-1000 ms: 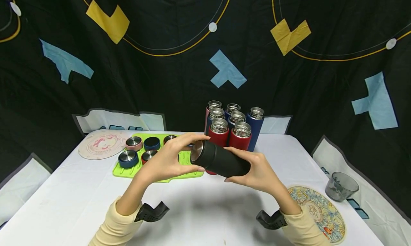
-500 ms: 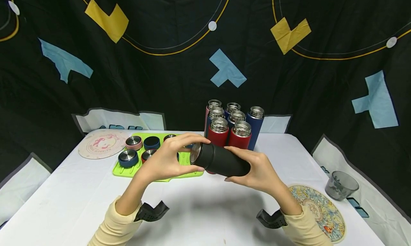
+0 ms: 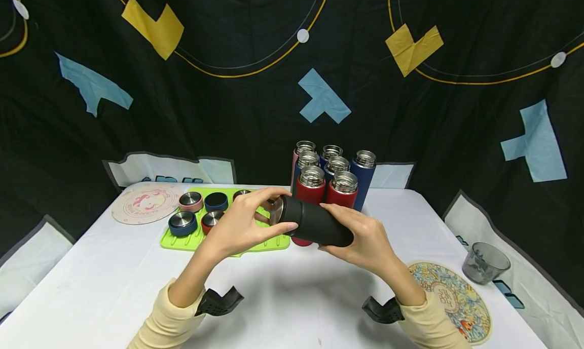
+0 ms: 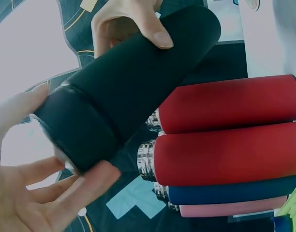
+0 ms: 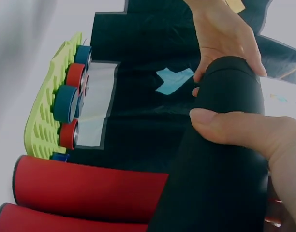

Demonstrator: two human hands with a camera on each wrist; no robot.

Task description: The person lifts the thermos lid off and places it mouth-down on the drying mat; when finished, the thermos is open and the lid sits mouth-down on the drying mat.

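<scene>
A black thermos bottle is held tilted in the air over the table, its silver-topped lid pointing left. My left hand grips the lid end, thumb across its near side and fingers behind it. The seam between lid and body shows in the left wrist view. On the right, my right hand grips the body near its base, the thumb lying along it. Behind the bottle stand several lidless bottles with bare steel necks, among them a red one and a blue one.
Several lids, including a blue lid and a pink lid, sit on a green mat at left. A round pink-printed mat lies beyond. A patterned round mat and a grey glass are at right.
My left thumb has moved up and right across the lid, and the left fingers have shifted back around it. The bottle has risen slightly at its base; my right hand keeps its grip.
</scene>
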